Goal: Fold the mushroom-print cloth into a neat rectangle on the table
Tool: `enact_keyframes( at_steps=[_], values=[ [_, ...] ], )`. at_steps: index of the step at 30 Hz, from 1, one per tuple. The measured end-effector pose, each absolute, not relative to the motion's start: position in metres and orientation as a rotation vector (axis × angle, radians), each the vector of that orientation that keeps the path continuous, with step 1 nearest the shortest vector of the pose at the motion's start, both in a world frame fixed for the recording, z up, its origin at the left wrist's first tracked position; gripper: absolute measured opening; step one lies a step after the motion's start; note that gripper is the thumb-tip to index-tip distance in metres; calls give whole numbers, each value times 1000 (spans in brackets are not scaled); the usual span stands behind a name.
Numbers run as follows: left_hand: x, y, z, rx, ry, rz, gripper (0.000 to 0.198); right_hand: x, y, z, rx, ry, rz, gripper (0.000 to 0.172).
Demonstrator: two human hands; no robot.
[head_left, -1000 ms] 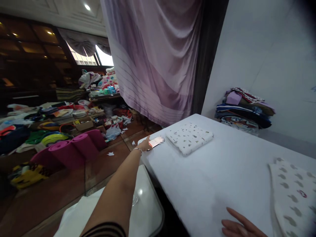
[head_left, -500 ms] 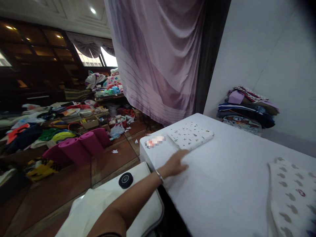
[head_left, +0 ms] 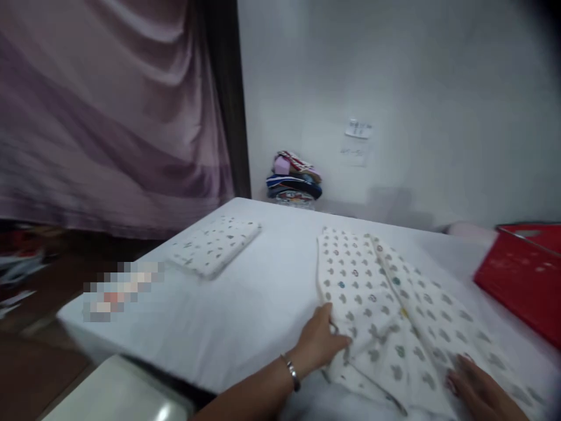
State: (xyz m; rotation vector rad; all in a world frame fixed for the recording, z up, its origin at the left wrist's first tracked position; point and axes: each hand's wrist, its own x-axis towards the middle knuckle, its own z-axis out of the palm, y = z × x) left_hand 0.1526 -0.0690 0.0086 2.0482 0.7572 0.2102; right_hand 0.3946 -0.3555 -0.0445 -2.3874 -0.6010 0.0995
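Note:
A cream cloth garment with a grey printed pattern lies spread on the white-covered table, with a seam or fold running down its middle. My left hand, wearing a silver bracelet, has its thumb and fingers around the garment's near left edge. On the garment's lower right part rests my right hand, its fingers stretched out and somewhat blurred. A folded white cloth with small dark prints lies farther left, apart from both hands.
The white tabletop runs back to a pale wall. A red basket stands at the right. Behind the table is a stack of folded fabrics. A purple curtain hangs at left, and a white padded surface is at lower left.
The view has swung right. My left hand has moved from near the folded white cloth to the printed garment's edge. My right hand and the red basket have come into view.

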Motion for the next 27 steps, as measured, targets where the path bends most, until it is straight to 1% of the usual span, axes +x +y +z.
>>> enact_keyframes(
  at_steps=[2,3,4,7,10,12,14,16,18,19,21,24,26,27],
  values=[
    [154,-70,9,2041,785,179,80,387,-361,-44,-2436,-590,136,60],
    [154,-71,8,2048,791,166,82,383,-359,-43,-2452,-615,152,61],
    [155,-73,7,2056,791,160,79,379,-356,-43,-2461,-660,137,63],
    [159,-77,9,2017,787,209,61,372,-339,-36,-2448,-846,-12,68],
    [155,-63,30,1763,733,311,46,376,-327,-22,-2469,-899,-102,70],
    [140,-37,54,1592,687,415,41,381,-326,-15,-2479,-843,-12,67],
    [115,-3,75,1522,777,553,45,388,-334,-12,-2456,-816,76,62],
    [85,29,83,1613,930,544,46,397,-348,-15,-2463,-801,25,64],
    [58,50,75,1856,1190,355,37,407,-364,-22,-2533,-698,-58,73],
    [48,55,68,1981,1269,274,37,411,-370,-25,-2566,-622,-33,77],
    [35,55,53,2169,1352,144,47,413,-376,-29,-2571,-502,144,80],
    [36,42,41,2376,1455,107,61,392,-364,-25,-2472,-496,380,76],
    [43,32,39,2515,1456,121,62,366,-348,-22,-2438,-535,460,78],
    [46,29,39,2574,1433,139,57,352,-339,-22,-2423,-558,490,81]
  ],
)
